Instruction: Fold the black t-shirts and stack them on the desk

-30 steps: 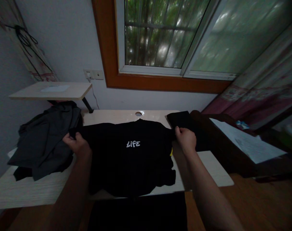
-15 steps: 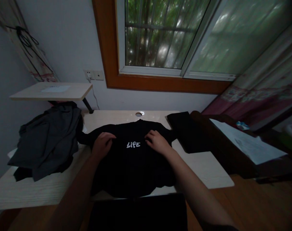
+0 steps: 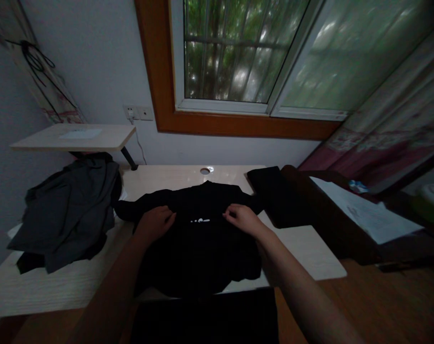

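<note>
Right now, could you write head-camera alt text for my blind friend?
A person's left hand and right hand pinch a black shirt with white print, lying on a pale desk below a window. A gray garment lies heaped at the left.

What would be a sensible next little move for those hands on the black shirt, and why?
Probably a small, even lift: the left hand and right hand seem to pinch the black shirt at matching height, either side of the white print, which shows only as a thin strip, as if cloth were gathered there.
</note>
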### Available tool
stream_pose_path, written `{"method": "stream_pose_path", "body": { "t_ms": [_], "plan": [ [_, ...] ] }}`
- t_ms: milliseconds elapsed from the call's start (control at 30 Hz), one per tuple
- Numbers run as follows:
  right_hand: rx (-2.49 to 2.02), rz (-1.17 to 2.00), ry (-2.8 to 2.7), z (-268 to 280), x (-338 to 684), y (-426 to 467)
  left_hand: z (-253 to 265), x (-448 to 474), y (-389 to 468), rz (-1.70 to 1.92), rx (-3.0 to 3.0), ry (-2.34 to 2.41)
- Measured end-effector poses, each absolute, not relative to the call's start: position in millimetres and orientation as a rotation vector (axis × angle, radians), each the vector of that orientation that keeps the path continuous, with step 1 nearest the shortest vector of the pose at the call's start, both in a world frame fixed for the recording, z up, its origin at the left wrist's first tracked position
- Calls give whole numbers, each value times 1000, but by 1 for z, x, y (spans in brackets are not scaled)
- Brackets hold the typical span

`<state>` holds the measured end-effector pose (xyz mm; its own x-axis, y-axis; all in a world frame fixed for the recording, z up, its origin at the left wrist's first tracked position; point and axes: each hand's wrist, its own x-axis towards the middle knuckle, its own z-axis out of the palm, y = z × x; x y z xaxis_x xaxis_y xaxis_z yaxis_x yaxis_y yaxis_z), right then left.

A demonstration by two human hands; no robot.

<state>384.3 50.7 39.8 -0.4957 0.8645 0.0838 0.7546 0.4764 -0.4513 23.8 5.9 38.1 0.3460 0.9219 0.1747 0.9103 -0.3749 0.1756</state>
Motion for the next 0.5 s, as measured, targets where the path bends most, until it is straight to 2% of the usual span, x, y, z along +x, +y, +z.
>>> {"method": "stream_pose_path", "body": {
  "t_ms": [300, 500],
  "plan": [
    [-1588, 974, -2300, 47, 386, 51, 49, 15, 1, 168, 2357, 1807],
    [-1432, 564, -2330, 49, 372, 70, 42, 12, 6, 159, 2291, 1931]
  ]
}}
